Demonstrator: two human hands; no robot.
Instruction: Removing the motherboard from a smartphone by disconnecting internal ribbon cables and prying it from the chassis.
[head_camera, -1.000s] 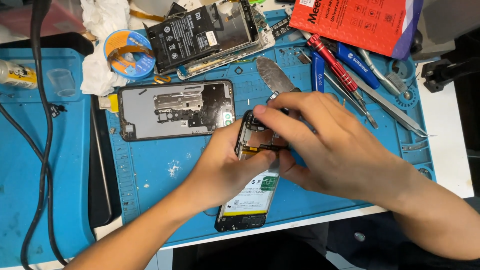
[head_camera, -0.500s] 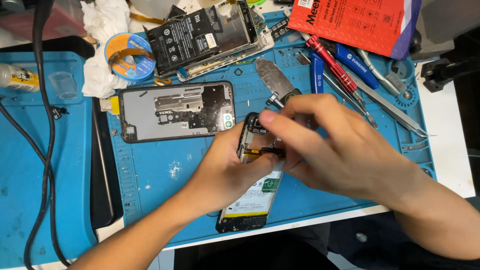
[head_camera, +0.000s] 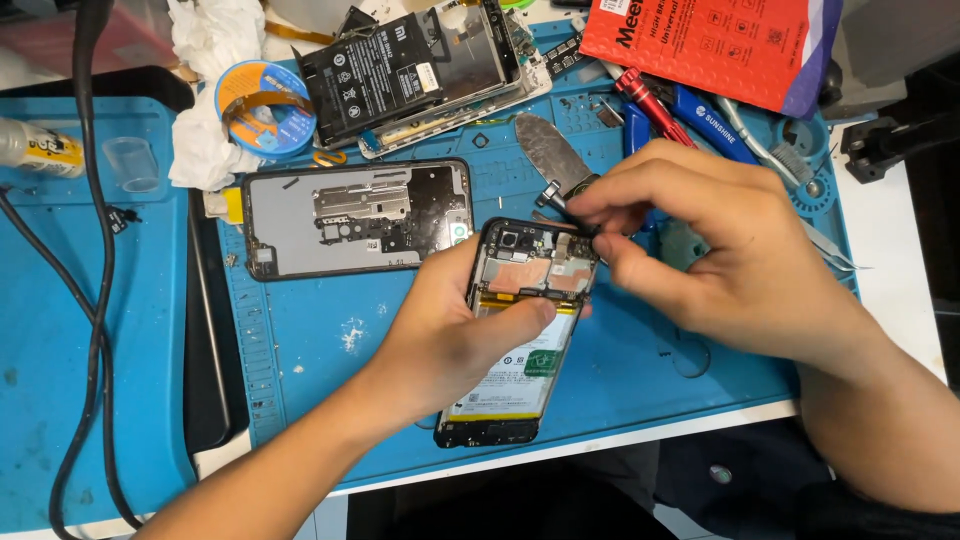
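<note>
While the left hand (head_camera: 450, 335) grips the opened phone (head_camera: 520, 330), glossy battery and circuit board exposed, on the blue rubbery mat (head_camera: 320, 340), the right hand (head_camera: 720, 260) pinches its fingers at the phone's top edge beside a flat metal blade (head_camera: 550, 155).

A single head-worn camera looks steeply down and slightly forward from above the person, close over the work. The left hand (head_camera: 455, 335) and right hand (head_camera: 720, 260) fill the middle of the frame, with the blue mat (head_camera: 320, 350) beneath them. The tabletop (head_camera: 890, 250) edge shows just right of the right hand.
</note>
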